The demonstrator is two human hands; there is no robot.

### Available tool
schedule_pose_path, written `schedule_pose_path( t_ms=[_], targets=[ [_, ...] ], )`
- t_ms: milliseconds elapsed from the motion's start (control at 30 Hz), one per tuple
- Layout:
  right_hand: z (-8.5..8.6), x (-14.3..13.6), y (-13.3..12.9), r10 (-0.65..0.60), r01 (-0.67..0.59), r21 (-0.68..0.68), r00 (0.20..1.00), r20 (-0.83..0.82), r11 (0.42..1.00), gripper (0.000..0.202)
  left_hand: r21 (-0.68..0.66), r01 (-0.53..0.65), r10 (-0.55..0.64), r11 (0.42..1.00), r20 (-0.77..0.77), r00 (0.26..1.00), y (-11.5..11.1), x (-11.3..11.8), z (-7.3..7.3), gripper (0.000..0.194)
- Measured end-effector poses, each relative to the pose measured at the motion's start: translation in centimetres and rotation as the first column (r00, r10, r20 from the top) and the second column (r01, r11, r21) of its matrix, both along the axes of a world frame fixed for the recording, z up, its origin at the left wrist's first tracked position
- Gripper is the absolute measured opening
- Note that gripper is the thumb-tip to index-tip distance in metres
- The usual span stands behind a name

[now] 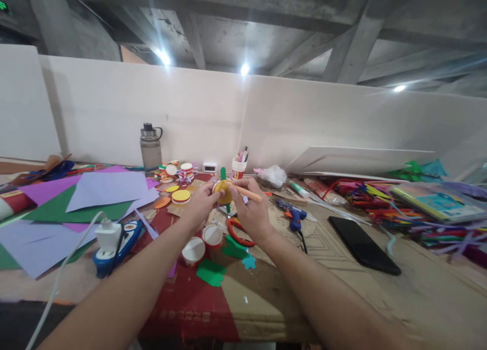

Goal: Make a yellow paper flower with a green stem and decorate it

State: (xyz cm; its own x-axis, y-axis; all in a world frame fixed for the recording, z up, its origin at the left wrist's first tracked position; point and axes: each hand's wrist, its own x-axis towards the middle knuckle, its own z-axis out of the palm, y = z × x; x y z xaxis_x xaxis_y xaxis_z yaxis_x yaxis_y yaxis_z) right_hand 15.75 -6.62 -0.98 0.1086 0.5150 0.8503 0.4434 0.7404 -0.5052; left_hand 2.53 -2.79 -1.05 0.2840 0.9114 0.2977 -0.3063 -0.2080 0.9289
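Close together over the middle of the table, both my hands are at a small round yellow piece (222,193). My left hand (201,202) grips its left side, and a green strip (223,173) stands up behind it and shows below it too. In my right hand (254,210) is a tan, pen-like stick (249,194), with its near end angled to the right; its tip is hidden at the yellow piece. Just below lie orange-handled scissors (240,238), two white-topped red cups (194,251), green paper pieces (211,273) and a teal flower cutout (248,261).
Purple and green paper sheets (108,190) and a blue power strip (117,248) lie left. A bottle (150,149) and pen cup (239,166) stand behind. On the right are a blue glue gun (294,215), a black phone (363,244) and colored strips (380,203).
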Motion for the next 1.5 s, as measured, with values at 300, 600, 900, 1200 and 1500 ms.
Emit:
schedule_pose_path(
  t_ms=[300, 600, 900, 1200, 1500],
  targets=[
    [0.09, 0.1, 0.04, -0.011, 0.011, 0.011, 1.0, 0.012, 1.0, 0.012, -0.001, 0.053, -0.053, 0.999, 0.026, 0.998, -0.25, 0.06, 0.34, 0.015],
    [0.12, 0.04, -0.13, 0.009, -0.009, 0.014, 1.0, 0.029, 1.0, 0.011, -0.026, 0.059, -0.057, 0.998, 0.067, 0.996, -0.43, 0.03, 0.4, 0.011],
    [0.05, 0.13, 0.03, -0.007, 0.006, 0.018, 1.0, 0.025, 1.0, 0.012, -0.016, 0.077, -0.075, 0.997, 0.071, 0.995, -0.62, 0.13, 0.54, 0.011],
    [-0.02, 0.36, 0.29, -0.008, 0.007, 0.035, 0.999, 0.033, 0.999, 0.011, -0.019, 0.073, -0.071, 0.997, 0.087, 0.994, -0.7, 0.26, 0.63, 0.011],
    [-0.13, 0.5, 0.68, 0.056, -0.062, -0.05, 0.99, -0.126, 0.997, 0.015, -0.079, 0.097, -0.085, 0.992, 0.15, 0.985, -0.15, 0.13, 0.39, 0.027]
  ],
)
